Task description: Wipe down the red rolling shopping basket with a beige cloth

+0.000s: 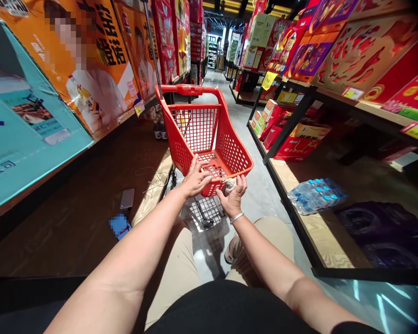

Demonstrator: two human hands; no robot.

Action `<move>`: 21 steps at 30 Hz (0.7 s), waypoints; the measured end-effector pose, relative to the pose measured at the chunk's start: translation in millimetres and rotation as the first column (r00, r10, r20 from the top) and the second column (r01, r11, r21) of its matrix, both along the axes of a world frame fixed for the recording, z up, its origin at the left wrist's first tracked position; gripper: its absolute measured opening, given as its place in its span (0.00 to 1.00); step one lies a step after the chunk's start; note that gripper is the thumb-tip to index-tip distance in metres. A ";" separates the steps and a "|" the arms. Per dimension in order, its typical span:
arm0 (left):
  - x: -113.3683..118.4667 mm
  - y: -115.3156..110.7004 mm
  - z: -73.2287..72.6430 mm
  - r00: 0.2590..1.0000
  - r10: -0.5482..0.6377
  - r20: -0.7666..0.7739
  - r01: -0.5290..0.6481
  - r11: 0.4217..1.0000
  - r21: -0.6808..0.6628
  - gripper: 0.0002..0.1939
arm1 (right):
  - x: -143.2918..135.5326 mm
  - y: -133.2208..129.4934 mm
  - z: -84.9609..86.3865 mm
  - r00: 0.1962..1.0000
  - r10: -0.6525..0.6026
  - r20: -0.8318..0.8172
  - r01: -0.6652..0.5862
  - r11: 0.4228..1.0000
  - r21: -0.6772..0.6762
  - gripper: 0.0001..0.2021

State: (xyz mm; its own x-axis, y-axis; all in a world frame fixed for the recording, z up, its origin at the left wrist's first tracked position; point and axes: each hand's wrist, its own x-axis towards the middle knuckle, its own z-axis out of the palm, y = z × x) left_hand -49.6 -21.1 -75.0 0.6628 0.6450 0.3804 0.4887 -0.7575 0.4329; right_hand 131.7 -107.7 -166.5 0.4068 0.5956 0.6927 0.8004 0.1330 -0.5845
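A red plastic shopping cart point(235, 134) stands in front of me in the aisle, its basket empty and its handle at the far end. My left hand point(196, 177) rests on the near rim of the basket, fingers spread and stretched out. In my right hand point(234, 197) is a bunched, whitish cloth point(229, 185), pressed against the outer side of the same rim. The fingers are bent around this cloth, and a bracelet circles the wrist.
Shelves with boxed goods line both sides. On the low left shelf lie a phone point(127, 198), a blue item point(120, 226) and a thin cord point(156, 178). A pack of water bottles point(316, 195) sits low on the right. Tiled floor point(218, 83) runs ahead.
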 end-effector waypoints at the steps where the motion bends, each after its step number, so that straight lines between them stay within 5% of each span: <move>1: -0.1 0.0 0.0 1.000 0.000 0.002 0.000 1.000 0.000 0.19 | 0.1 1.9 -1.3 1.000 -0.007 -0.015 0.007 1.000 0.003 0.39; 8: 0.1 0.5 -1.0 1.000 -0.007 0.002 0.007 1.000 -0.026 0.19 | 33.9 5.8 -4.2 0.996 0.084 0.009 -0.084 0.996 -0.035 0.26; 14: -0.4 -0.7 -1.8 1.000 0.006 0.028 -0.006 1.000 0.002 0.18 | 0.3 -22.0 -53.5 0.973 0.224 0.055 -0.187 0.907 -0.378 0.29; 16: -2.0 -0.8 -1.7 1.000 0.003 0.026 -0.003 1.000 0.002 0.18 | -5.4 -27.6 -57.8 0.967 0.251 0.039 -0.214 0.888 -0.407 0.29; 18: -4.1 -0.3 -2.0 1.000 -0.001 0.024 0.001 1.000 -0.003 0.17 | 4.7 -25.0 -44.5 0.983 0.183 0.010 -0.169 0.927 -0.336 0.29; 21: -6.5 1.6 -3.5 0.999 0.003 0.032 -0.003 1.000 -0.013 0.18 | 43.1 -7.6 -2.0 0.997 -0.042 -0.062 0.033 0.990 -0.140 0.30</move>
State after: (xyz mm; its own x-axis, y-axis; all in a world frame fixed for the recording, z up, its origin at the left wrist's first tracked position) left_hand -56.1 -19.6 -78.6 0.6486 0.6522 0.3924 0.4769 -0.7500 0.4583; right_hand 174.7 -115.3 -168.5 0.4716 0.6680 0.5757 0.7633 0.0177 -0.6458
